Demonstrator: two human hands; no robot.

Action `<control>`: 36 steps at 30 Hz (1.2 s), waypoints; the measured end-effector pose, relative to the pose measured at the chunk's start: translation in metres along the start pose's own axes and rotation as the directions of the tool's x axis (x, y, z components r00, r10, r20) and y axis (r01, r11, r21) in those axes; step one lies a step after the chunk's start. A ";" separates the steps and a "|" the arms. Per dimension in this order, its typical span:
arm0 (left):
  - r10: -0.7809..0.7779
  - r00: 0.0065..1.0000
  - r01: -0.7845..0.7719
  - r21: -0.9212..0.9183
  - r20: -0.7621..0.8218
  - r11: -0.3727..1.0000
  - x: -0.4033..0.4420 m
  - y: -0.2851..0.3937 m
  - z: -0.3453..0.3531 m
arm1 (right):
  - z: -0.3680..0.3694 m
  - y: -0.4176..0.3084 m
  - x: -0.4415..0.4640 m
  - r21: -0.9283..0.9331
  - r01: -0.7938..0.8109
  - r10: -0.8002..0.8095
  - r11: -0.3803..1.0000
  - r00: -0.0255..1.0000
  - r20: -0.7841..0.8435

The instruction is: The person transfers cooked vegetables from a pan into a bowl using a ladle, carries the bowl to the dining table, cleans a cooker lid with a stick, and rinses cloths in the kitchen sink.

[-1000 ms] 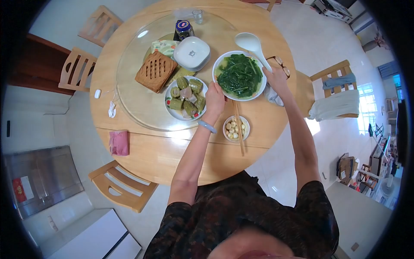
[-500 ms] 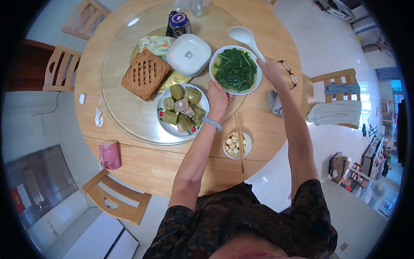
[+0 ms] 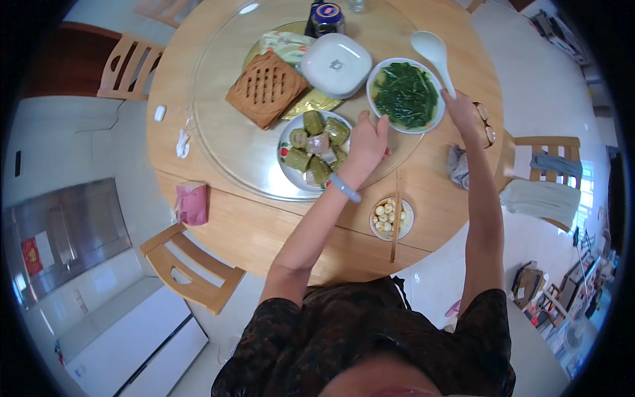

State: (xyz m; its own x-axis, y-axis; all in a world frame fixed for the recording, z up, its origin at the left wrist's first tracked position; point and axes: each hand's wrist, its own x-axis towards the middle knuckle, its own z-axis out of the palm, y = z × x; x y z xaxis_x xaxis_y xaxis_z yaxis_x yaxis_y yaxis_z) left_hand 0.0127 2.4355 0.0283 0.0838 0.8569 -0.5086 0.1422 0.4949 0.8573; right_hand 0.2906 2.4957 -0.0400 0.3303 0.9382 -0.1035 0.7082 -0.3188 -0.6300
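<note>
My right hand (image 3: 461, 112) is closed around the handle end of a large white soup spoon (image 3: 431, 47). The spoon's bowl points away, past the right rim of a white bowl of cooked leafy greens (image 3: 406, 96). My left hand (image 3: 369, 140), with a pale bangle at the wrist, has its fingers apart and holds nothing. It hovers between the greens and a plate (image 3: 286, 173) of green stuffed vegetable pieces (image 3: 299, 160), partly covering that plate. Whether a fingertip touches the bowl's rim, I cannot tell.
A brown slotted wooden trivet (image 3: 266, 89), a white lidded dish (image 3: 336, 65) and a blue-lidded jar (image 3: 328, 20) stand on the glass turntable. Chopsticks (image 3: 397, 231) lie across a small dish of peeled cloves (image 3: 381, 221). Glasses (image 3: 488, 126) lie at the right edge.
My left hand has come away from the lower-left rim of the greens bowl and its fingers have spread. The right hand keeps hold of the spoon. The whole view has shifted.
</note>
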 end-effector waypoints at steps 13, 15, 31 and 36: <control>0.350 0.818 0.028 0.639 -0.457 0.769 0.117 -0.067 -0.293 | 0.000 0.016 -0.031 -0.008 0.027 -0.027 1.000 1.000 -0.013; 0.107 0.854 0.065 0.309 -0.509 0.949 0.115 -0.062 -0.284 | 0.002 0.017 -0.032 -0.020 0.015 -0.016 1.000 1.000 -0.027; -0.093 0.942 -0.054 -0.419 -0.323 0.906 -0.008 -0.082 -0.374 | 0.007 0.023 -0.035 0.061 -0.050 0.051 0.997 0.999 -0.015; -0.123 0.880 -0.076 -0.390 -0.458 0.918 -0.089 -0.124 -0.368 | 0.015 0.031 -0.028 0.011 -0.058 0.058 0.998 0.998 -0.022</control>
State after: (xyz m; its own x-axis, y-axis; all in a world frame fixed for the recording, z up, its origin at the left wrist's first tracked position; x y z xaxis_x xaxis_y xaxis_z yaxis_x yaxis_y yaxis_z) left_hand -0.3753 2.3509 -0.0032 -0.3958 0.7597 -0.5159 -0.2609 0.4456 0.8564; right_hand 0.2941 2.4612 -0.0686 0.3843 0.9150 -0.1230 0.6809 -0.3709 -0.6316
